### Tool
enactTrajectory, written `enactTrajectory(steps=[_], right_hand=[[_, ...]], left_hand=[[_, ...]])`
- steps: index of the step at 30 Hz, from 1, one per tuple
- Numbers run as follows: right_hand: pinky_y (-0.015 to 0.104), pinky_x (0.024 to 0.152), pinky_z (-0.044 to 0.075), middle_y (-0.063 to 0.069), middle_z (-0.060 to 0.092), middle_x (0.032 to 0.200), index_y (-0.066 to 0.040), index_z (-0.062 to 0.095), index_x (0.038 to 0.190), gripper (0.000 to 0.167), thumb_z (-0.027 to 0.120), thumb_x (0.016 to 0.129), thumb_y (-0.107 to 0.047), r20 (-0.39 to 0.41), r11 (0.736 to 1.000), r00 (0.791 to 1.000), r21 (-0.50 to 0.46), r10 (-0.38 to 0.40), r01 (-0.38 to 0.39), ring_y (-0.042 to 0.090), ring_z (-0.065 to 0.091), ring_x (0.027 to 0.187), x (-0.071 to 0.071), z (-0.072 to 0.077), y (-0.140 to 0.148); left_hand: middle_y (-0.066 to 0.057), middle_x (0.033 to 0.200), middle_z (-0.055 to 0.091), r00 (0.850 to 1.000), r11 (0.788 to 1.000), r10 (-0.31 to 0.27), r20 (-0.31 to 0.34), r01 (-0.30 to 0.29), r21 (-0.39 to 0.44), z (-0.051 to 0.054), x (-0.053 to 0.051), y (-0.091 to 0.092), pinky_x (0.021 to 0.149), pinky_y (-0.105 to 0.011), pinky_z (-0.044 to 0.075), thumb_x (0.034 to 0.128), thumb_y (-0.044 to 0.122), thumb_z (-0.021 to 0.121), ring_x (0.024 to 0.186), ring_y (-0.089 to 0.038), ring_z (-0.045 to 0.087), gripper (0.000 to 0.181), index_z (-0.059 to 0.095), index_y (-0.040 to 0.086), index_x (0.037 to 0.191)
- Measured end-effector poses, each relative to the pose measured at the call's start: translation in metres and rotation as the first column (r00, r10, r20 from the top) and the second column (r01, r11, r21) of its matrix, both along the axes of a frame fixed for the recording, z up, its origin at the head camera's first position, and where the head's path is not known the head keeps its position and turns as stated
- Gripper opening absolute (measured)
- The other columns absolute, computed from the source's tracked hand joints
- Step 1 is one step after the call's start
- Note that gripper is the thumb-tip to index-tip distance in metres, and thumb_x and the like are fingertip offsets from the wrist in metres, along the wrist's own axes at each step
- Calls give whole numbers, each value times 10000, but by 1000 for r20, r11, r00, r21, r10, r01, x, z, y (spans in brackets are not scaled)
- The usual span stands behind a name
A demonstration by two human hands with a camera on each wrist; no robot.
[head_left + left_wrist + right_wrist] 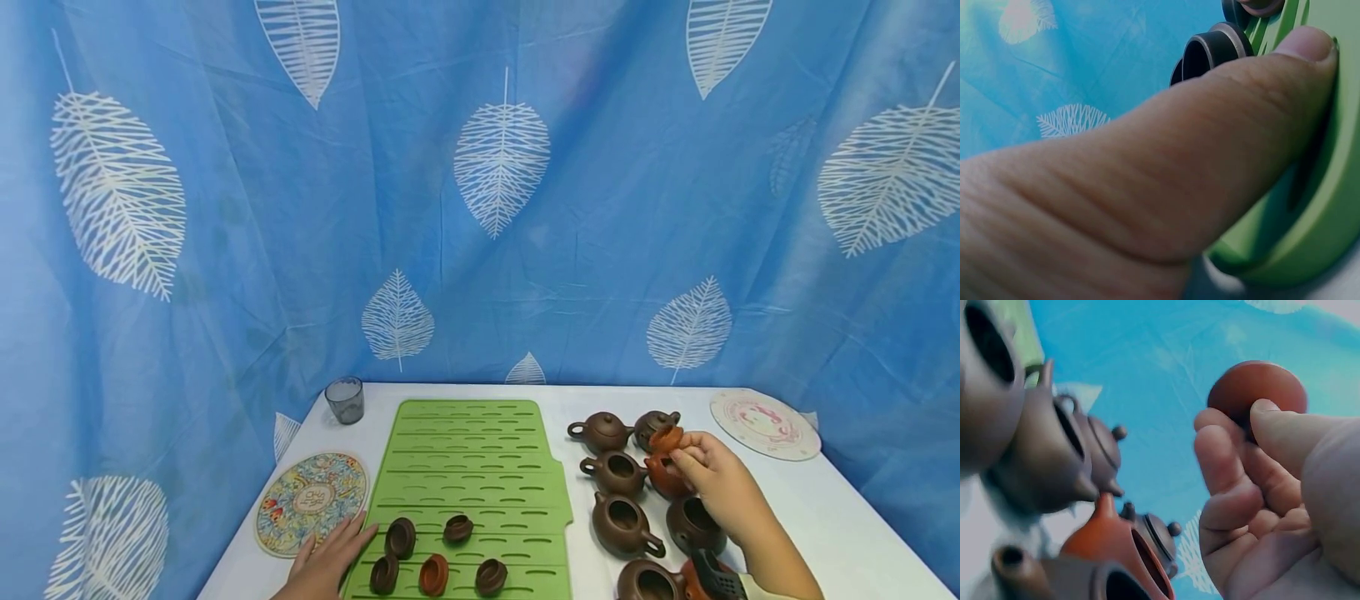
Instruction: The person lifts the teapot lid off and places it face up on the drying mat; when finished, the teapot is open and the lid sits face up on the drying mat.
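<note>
Orange lid [666, 437] pinched by right hand [716, 479], near lidless orange teapot [665, 477]; left hand [330, 554] rested uncurled against green mat [480, 467]. Presumed step: lid transfer; steady, level carry needed.

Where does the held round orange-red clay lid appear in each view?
Head: the round orange-red clay lid is right of centre, in the lower half.
Left wrist: not in it.
Right wrist: the lid is at upper right.
Shared landmark: blue cloth backdrop with white leaf prints, in all three.
</note>
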State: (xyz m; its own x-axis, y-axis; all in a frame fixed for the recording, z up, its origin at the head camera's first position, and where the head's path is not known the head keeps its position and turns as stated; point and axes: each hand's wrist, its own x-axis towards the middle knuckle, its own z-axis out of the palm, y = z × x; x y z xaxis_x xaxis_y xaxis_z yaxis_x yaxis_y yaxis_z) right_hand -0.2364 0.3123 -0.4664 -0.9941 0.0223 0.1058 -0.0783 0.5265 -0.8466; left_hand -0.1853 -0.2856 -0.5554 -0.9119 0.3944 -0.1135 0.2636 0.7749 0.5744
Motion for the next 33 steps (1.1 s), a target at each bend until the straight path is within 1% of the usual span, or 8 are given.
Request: enactTrajectory(steps=[2,4,8,11,15,26,30,33], right_hand=[[219,628,593,30,736,1061,39,477,1340,393,541,1124,-284,0,989,1000,-143,21,-21,95,613,844,0,-2,0],[199,644,604,-48,742,1097,7,488,1350,367,554,1118,-271,-13,959,999,-279,49,-51,71,629,873,-1,-4,1],[135,645,588,-159,719,1117,-122,559,1283,213,567,1109,-244,-34,858,993,-501,110,-112,35,638,903,-3,-9,-1],[103,621,555,-130,676,1091,-179,590,1249,144,557,1113,-210,-53,789,988,-596,143,-146,29,605,869,-3,-11,-4],[91,605,527,-95,633,1078,-167,582,1274,159,532,1123,-178,-69,736,983,-655,170,-173,36,574,844,-2,-12,-13],[68,562,493,-70,639,1069,-137,570,1278,178,509,1119,-84,-116,665,964,-704,241,-251,32,555,795,4,1,-51],[60,572,509,-78,645,1066,-153,602,1246,167,528,1112,-86,-107,637,969,-736,223,-228,24,561,784,9,6,-72],[66,576,517,-63,657,1051,-139,597,1241,147,576,1097,-116,-66,635,979,-753,192,-175,29,563,772,12,10,-90]], left_hand=[[-285,1677,293,1000,1000,4,3,-4,-5,-1,0,0,1159,-962,118,805,636,838,1493,-612,253,1075,415,42,1595],[-282,1679,293,1000,1000,8,6,-8,-9,-3,0,0,1161,-960,123,801,640,839,1494,-611,252,1078,416,46,1595],[-283,1678,294,1000,1000,8,6,-8,-11,-4,0,-1,1158,-962,125,796,640,842,1494,-613,252,1087,414,38,1594],[-288,1676,292,1000,1000,6,7,-6,-5,-4,1,-1,1156,-966,112,794,643,842,1494,-614,248,1096,411,30,1594],[-291,1677,286,1000,1000,6,13,-7,11,-4,3,0,1164,-963,86,794,647,836,1495,-615,238,1094,407,41,1598],[-333,1669,255,999,999,-21,28,20,50,0,4,0,1172,-954,72,815,561,862,1487,-630,218,1066,381,43,1612],[-338,1663,257,1000,998,-26,4,26,64,0,4,0,1169,-954,90,818,561,857,1478,-627,220,1048,388,66,1614],[-334,1660,268,1000,998,-24,-10,25,59,-1,3,0,1169,-954,98,808,578,856,1477,-622,229,1054,395,79,1614]])
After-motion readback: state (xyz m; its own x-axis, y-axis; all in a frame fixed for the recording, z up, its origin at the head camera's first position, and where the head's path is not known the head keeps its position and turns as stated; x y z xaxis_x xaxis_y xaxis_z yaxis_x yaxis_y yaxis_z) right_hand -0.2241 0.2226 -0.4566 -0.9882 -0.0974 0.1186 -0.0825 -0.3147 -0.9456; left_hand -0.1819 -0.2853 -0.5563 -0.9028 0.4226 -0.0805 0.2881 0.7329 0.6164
